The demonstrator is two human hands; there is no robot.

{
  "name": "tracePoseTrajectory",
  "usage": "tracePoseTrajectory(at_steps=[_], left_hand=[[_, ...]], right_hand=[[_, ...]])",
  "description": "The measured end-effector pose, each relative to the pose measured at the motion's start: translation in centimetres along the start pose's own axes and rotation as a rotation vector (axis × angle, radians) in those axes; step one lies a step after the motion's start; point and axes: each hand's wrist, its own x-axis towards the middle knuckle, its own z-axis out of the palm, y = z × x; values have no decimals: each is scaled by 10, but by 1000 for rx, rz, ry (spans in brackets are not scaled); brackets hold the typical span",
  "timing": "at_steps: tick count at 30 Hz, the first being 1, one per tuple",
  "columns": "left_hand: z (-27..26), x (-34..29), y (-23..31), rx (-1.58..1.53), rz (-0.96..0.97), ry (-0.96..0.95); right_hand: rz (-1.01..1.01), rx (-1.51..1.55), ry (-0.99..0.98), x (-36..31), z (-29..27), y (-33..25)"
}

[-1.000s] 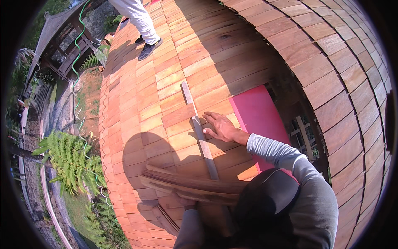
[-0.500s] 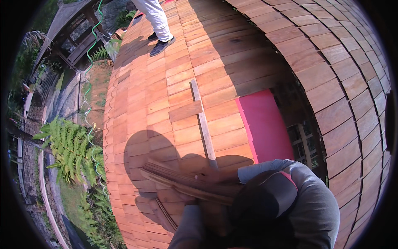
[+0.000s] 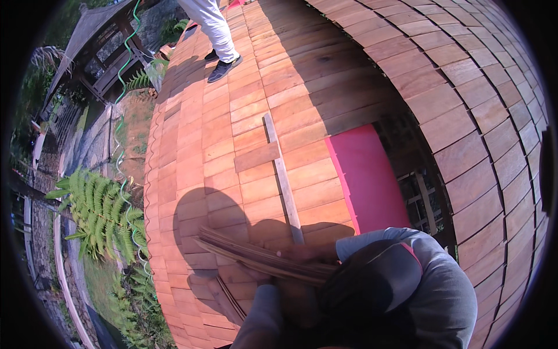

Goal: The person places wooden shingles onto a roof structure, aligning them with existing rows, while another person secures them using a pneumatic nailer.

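Note:
A stack of thin wooden shingles [image 3: 261, 256] is held slantwise, low over the shingled roof. My left hand [image 3: 256, 273] grips it from the near-left side, its fingers partly hidden in shade. On the far-right side my right hand [image 3: 299, 252] holds the same stack, with the thumb side showing. The stack's near end runs behind my dark cap [image 3: 366, 276]. A smaller bundle of shingles [image 3: 231, 299] lies to the left of my left forearm. Ahead of my hands, a long narrow wooden batten [image 3: 282, 180] rests on the roof, and a single loose shingle [image 3: 256, 157] lies against it.
Pink sheeting [image 3: 369, 177] is exposed on the right, beside an open gap with framing [image 3: 424, 200]. Another shingled slope [image 3: 465, 128] rises beyond. A person in light trousers [image 3: 215, 32] stands farther up. The wavy roof edge [image 3: 146, 192] drops toward ferns [image 3: 96, 212] and a green hose [image 3: 121, 125].
The shingles in my hands have come closer together; their left ends were spread apart before. My left forearm has shifted slightly. The person ahead stays in place.

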Motion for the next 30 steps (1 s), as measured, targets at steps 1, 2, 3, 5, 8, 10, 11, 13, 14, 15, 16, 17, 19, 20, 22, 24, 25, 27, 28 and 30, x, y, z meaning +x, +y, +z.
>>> tracePoseTrajectory(at_steps=[1,2,3,5,8,10,11,13,14,15,16,17,19,20,22,24,25,27,28,30], left_hand=[[3,2,-2,-45,-32,45],[11,7,-7,-91,-72,79],[9,11,-10,-108,-68,50],[-8,16,-4,-128,-44,6],[27,4,-6,-27,51,130],[37,-4,9,40,77,231],[41,-5,8,73,70,275],[8,2,4,-69,54,131],[-23,4,6,-202,48,-18],[-33,4,3,-231,30,-102],[-35,3,4,-252,10,-176],[-4,10,-5,-191,3,-201],[-2,3,0,-90,21,156],[-1,5,-1,-49,28,323],[-13,5,0,-121,8,174],[-14,5,0,-129,4,148],[-10,6,0,-106,7,197],[-9,6,5,-62,31,324],[-10,7,7,-49,49,398],[-6,7,7,-30,50,496]], right_hand=[[18,2,6,2,2,3],[37,11,22,10,5,24],[54,25,30,15,7,37],[-3,95,38,16,10,39],[-133,129,147,-28,-16,-6],[-311,66,201,-71,-54,-64],[-413,17,230,-86,-74,-69],[-317,-218,389,-106,-114,-63],[-370,-359,496,-119,-133,-61],[-291,-453,555,-138,-155,-59],[-162,-532,635,-155,-176,-53],[-72,-734,795,-174,-196,-26],[102,-786,936,-199,-230,-2],[106,-758,990,-211,-245,9],[119,-804,1036,-222,-269,31],[143,-954,1029,-220,-292,54],[153,-956,1005,-217,-303,66],[159,-951,956,-201,-323,90],[173,-947,948,-195,-330,101],[213,-938,931,-188,-337,115]])
